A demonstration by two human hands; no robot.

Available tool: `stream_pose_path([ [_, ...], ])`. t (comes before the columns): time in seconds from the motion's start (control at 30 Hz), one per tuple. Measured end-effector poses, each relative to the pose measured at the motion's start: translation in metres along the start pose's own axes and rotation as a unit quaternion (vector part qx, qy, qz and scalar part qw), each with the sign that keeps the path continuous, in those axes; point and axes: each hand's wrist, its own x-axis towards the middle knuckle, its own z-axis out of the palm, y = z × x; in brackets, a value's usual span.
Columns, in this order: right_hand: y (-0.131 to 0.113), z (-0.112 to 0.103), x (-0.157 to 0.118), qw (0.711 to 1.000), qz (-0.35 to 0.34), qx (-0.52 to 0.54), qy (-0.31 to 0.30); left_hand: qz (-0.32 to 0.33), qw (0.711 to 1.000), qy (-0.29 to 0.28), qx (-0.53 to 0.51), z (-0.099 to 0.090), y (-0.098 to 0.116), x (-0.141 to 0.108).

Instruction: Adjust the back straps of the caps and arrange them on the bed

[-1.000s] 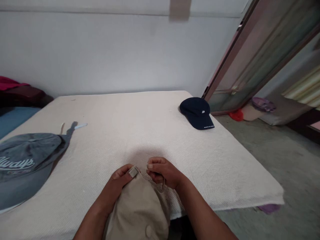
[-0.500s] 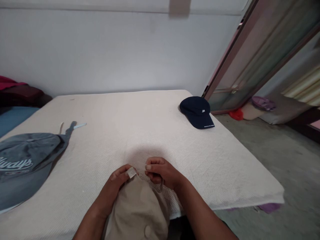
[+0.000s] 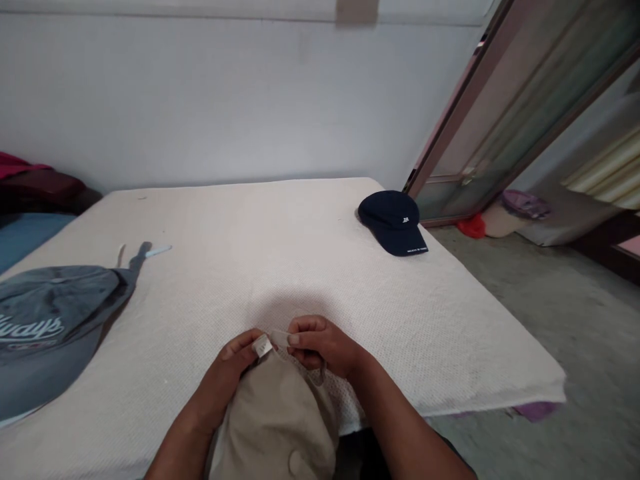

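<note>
A beige cap is held low in front of me, its button near the bottom edge of the view. My left hand grips the cap's back edge beside a small white tag. Between thumb and fingers, my right hand pinches the end of a pale strap that runs toward the left fingertips. Part of the strap and the cap's brim are hidden.
A grey cap with white lettering lies on the white cloth-covered surface at left. Toward the far right corner sits a navy cap. A pale wall stands behind; concrete floor shows at right.
My right hand has shifted slightly left, and the pale strap between my two hands now shows more plainly. The view has tilted a little; the other caps lie where they were.
</note>
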Motion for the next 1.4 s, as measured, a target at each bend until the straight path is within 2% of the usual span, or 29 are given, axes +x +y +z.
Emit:
stream_pose_path([
  [0.13,0.0000,-0.0018,-0.0016,1.000,-0.001,-0.008,-0.019,0.000,1.000,0.023,0.014,-0.0027,-0.0030,0.0010],
  [0.3,0.0003,-0.0042,-0.0024,0.999,0.016,-0.024,-0.033,-0.001,1.000,0.014,0.008,-0.0027,-0.0053,0.0000],
  [0.5,-0.0027,-0.0063,-0.0025,0.998,0.028,-0.041,-0.027,-0.017,1.000,0.023,0.006,-0.0007,-0.0044,0.0003],
  [0.63,-0.0036,-0.0062,-0.0026,0.999,0.010,-0.039,-0.025,-0.013,1.000,0.011,-0.002,0.0018,-0.0028,0.0000],
  [0.9,-0.0053,-0.0031,-0.0041,1.000,0.004,0.012,-0.011,-0.016,1.000,-0.006,-0.007,0.0041,-0.0030,-0.0008],
  [1.13,-0.0063,-0.0018,-0.0042,0.998,0.035,-0.022,-0.041,-0.026,0.999,0.039,-0.022,-0.0003,-0.0093,0.0015],
  [1.4,-0.0043,-0.0028,-0.0032,0.999,0.037,-0.030,-0.018,-0.022,0.999,0.016,-0.024,-0.0027,-0.0105,0.0005],
])
